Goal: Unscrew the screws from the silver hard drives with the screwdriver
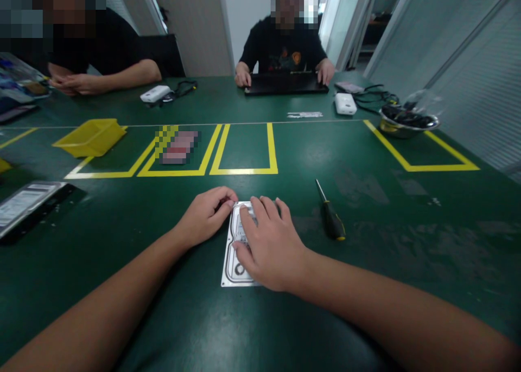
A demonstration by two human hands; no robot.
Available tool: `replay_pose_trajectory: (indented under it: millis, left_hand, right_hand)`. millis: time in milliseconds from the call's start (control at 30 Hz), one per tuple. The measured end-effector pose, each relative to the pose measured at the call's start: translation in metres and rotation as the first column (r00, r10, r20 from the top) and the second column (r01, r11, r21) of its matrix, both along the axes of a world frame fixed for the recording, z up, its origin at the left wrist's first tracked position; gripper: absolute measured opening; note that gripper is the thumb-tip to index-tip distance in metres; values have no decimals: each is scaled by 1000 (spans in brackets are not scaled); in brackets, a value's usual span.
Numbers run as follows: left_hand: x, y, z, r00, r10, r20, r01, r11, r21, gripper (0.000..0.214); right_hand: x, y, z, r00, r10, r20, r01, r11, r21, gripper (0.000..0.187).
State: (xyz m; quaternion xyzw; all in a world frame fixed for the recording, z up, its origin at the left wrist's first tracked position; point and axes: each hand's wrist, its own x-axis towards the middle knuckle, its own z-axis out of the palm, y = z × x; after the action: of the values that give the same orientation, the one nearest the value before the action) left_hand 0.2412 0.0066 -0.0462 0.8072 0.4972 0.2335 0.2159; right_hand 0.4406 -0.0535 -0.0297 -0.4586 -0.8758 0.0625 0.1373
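Observation:
A silvery hard drive (230, 263) lies flat on the green table in front of me, its printed label partly covered. My right hand (271, 242) rests palm down over its right side, fingers spread across the top. At the far left corner of the drive, my left hand (209, 212) has its fingers curled, with thumb and forefinger pinching at the edge. A black screwdriver (332, 220) with a yellow ring lies to the right of my right hand, its blade pointing away from me.
Yellow tape (244, 171) marks off areas ahead, with a yellow bin (93, 138) beyond at left. A silver-labelled device (30, 201) lies far left. At right stands a metal bowl (407, 128) of dark items. Two people sit across; one holds a black panel (287, 83).

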Motion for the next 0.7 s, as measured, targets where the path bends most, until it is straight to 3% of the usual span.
replay_pose_trajectory:
  millis: [267,700]
  left_hand:
    - [1,-2,0,999,-9,-37,10,1000,18,20]
    - [-2,1,2,994,33,103,-21,993,-115,22]
  right_hand:
    - [1,1,0,1000,0,-4,0,1000,3,60]
    - [-1,-1,-2,1000,-2,15,2,1000,5,63]
